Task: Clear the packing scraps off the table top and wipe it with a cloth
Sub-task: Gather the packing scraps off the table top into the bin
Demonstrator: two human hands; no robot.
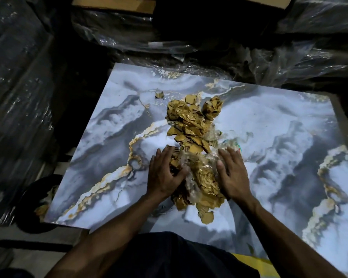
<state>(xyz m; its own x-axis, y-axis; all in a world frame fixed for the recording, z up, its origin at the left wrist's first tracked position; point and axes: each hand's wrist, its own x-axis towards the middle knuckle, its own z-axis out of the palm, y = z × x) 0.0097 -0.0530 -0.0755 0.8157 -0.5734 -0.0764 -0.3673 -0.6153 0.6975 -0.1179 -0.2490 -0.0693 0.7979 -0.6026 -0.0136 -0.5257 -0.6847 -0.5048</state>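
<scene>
Marbled desk (269, 121), frame centre: left hand (164, 175) and right hand (232, 175), fingers spread, flanking cardboard-and-film scraps (193, 129), apparently to gather them.

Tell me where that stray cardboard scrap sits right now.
In the head view, the stray cardboard scrap lies alone on the marble table top, up-left of the scrap pile.
</scene>
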